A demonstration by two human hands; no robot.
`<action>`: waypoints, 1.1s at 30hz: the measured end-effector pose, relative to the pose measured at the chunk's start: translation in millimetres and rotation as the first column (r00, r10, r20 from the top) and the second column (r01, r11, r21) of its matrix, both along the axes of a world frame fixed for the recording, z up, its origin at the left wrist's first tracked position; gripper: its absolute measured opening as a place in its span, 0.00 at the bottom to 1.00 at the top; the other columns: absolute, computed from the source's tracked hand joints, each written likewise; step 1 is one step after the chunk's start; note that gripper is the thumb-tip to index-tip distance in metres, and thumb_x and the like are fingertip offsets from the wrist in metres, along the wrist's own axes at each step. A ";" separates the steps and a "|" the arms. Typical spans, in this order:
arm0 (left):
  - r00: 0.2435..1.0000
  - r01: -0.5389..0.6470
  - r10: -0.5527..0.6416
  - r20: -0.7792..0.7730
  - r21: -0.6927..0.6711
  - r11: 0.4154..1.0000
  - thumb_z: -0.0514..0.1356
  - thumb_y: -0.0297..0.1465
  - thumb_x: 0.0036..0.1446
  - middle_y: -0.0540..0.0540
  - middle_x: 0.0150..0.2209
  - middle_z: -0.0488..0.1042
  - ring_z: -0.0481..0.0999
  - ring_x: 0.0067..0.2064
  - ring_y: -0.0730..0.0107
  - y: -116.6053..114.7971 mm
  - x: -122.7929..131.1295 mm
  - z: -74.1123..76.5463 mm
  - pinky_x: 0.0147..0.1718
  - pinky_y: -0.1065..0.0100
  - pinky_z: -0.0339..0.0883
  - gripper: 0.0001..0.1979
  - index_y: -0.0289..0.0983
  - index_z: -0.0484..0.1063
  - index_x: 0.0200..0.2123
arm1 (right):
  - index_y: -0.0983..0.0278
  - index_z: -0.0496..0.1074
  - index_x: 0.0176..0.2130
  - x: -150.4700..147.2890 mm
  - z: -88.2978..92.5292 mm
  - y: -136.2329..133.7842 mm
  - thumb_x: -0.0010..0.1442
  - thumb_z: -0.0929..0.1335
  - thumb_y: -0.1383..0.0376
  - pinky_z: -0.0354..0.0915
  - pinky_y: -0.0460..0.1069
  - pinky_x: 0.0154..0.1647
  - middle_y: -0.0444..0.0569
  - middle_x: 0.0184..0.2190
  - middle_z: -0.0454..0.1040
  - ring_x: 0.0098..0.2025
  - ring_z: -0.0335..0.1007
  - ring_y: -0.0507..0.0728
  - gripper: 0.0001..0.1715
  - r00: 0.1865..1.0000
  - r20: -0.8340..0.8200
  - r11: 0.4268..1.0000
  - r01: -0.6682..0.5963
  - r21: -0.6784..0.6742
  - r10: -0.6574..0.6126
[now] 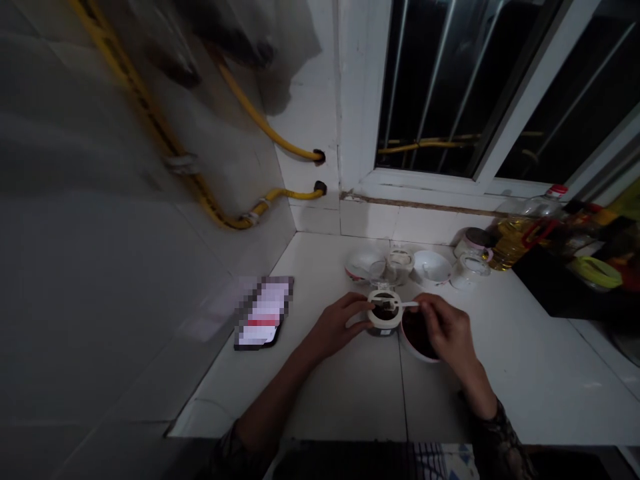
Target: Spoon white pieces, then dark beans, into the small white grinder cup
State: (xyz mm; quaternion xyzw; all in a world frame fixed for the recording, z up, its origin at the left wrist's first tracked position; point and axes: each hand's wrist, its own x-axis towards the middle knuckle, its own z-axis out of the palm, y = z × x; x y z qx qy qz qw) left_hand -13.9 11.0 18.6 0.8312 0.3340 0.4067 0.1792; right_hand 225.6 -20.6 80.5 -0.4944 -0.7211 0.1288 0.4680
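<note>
My left hand (341, 321) grips the side of a small seasoning jar (384, 329) with a white rim, fingers and thumb around it. Its clear lid stands flipped up at the back, and dark contents show inside. Between the fingers and thumb of my right hand (450, 333) is the handle of a small white spoon (411, 304). The spoon's other end lies over the jar's opening. Partly under my right hand, right of the jar, stands a bowl (423, 357) with dark reddish contents.
Behind the jar stand a glass bowl (363, 263), a lidded jar (399, 263), a white bowl (433, 267) and another jar (470, 270). An oil bottle (510, 243) is near a dark box (545, 280) at right. A phone (265, 313) lies left by the tiled wall.
</note>
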 end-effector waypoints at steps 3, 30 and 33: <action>1.000 -0.004 0.004 -0.005 0.004 1.000 0.58 0.38 0.64 0.43 0.48 0.72 0.76 0.48 0.66 -0.1 0.4 -0.8 0.46 0.63 0.73 0.13 0.41 0.71 0.49 | 0.62 0.76 0.38 -2.7 -3.4 -2.3 0.64 0.61 0.66 0.69 0.47 0.32 0.51 0.32 0.82 0.31 0.77 0.56 0.14 0.959 0.259 0.984 -0.148 0.099 0.118; 1.000 -0.014 0.013 -0.014 -0.013 1.000 0.59 0.37 0.64 0.43 0.48 0.72 0.76 0.48 0.66 -0.6 -0.4 -0.6 0.47 0.63 0.73 0.13 0.41 0.71 0.49 | 0.66 0.76 0.28 57.4 -5.3 1.8 0.41 0.73 0.52 0.41 0.45 0.17 0.47 0.16 0.74 0.14 0.46 0.46 0.21 0.860 -0.392 0.789 0.020 -0.614 -0.326; 1.000 -0.009 0.009 -0.008 -0.007 1.000 0.59 0.37 0.64 0.43 0.48 0.72 0.76 0.48 0.66 -0.6 -0.2 -0.4 0.47 0.63 0.74 0.12 0.41 0.71 0.49 | 0.66 0.76 0.28 58.3 -5.0 2.5 0.38 0.74 0.53 0.38 0.45 0.16 0.47 0.16 0.73 0.14 0.44 0.46 0.21 0.825 -0.440 0.790 0.012 -0.613 -0.354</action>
